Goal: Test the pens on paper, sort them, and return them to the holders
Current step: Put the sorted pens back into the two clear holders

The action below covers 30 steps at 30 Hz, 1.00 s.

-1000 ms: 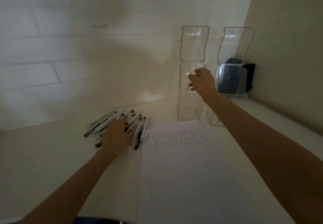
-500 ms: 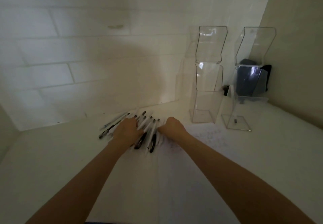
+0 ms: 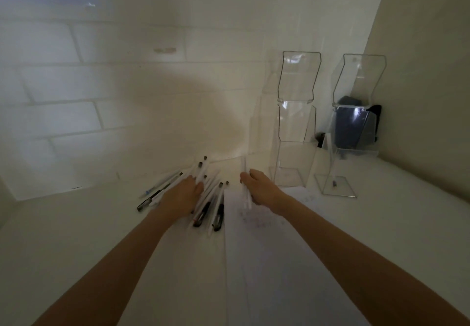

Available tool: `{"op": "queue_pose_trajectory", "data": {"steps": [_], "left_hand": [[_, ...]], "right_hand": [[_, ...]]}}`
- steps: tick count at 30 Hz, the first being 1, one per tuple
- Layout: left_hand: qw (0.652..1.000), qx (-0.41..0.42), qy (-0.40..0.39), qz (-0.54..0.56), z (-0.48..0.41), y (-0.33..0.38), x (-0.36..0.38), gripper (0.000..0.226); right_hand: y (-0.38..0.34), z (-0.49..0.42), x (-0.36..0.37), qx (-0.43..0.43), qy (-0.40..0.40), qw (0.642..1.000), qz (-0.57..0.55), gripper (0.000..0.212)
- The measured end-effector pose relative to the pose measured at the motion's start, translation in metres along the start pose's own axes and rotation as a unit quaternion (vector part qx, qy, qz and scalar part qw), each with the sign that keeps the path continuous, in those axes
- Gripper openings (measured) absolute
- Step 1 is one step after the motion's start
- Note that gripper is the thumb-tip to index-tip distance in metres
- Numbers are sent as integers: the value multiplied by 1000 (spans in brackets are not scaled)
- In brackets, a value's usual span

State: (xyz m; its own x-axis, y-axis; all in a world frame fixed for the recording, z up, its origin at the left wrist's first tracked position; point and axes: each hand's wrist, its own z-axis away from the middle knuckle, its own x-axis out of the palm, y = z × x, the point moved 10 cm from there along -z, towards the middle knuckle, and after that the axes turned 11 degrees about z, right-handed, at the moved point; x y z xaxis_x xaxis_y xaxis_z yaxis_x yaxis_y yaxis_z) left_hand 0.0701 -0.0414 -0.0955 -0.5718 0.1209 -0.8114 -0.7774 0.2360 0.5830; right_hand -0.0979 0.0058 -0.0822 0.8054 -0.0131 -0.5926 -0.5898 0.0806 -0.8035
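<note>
At a white bench in a tiled corner, a person's left hand lies flat on a fanned pile of pens, its grip slack and fingers straight. The right hand curls its grip round a white pen above the far edge of the scribbled paper. Two clear holders stand just beyond, by the wall.

Single head view, close above table, facing forward-down toward wall corner.
</note>
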Motion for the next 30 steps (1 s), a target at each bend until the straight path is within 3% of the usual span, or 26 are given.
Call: {"op": "queue_pose_trajectory", "data": {"steps": [2,6,9,11,13,16,20,22,24,27,30], "left_hand": [[981,8,24,192,2,7,-7,26],[932,46,31,358,-3,36,-17,27],[859,51,-20,510,-5,65,-13,23],[830,65,-70,549,-1,87,-5,21],[823,74,-88,556,3,102,2,21],[818,66,-75,567,6,114,9,22],[808,59,-72,582,5,122,16,24],[796,55,-87,597,3,130,21,26],[785,56,-115,606,2,143,30,27],[771,67,-169,610,6,173,47,26],[759,75,-193,617,11,201,60,28]], "right_hand": [[-10,8,-22,-47,42,997,33,29],[-34,26,-96,-128,198,971,26,27],[-46,31,-162,-142,331,932,44,25],[-51,21,-192,-138,372,915,70,20],[-54,6,-208,-142,382,908,96,18],[-44,-23,-214,-118,349,923,107,21],[-18,-32,-201,-24,305,937,168,55],[-17,-16,-189,-34,289,953,84,53],[-17,-1,-163,-36,193,979,-53,51],[-20,18,-135,-35,73,994,-68,43],[-16,29,-143,-55,73,992,-90,22]]}}
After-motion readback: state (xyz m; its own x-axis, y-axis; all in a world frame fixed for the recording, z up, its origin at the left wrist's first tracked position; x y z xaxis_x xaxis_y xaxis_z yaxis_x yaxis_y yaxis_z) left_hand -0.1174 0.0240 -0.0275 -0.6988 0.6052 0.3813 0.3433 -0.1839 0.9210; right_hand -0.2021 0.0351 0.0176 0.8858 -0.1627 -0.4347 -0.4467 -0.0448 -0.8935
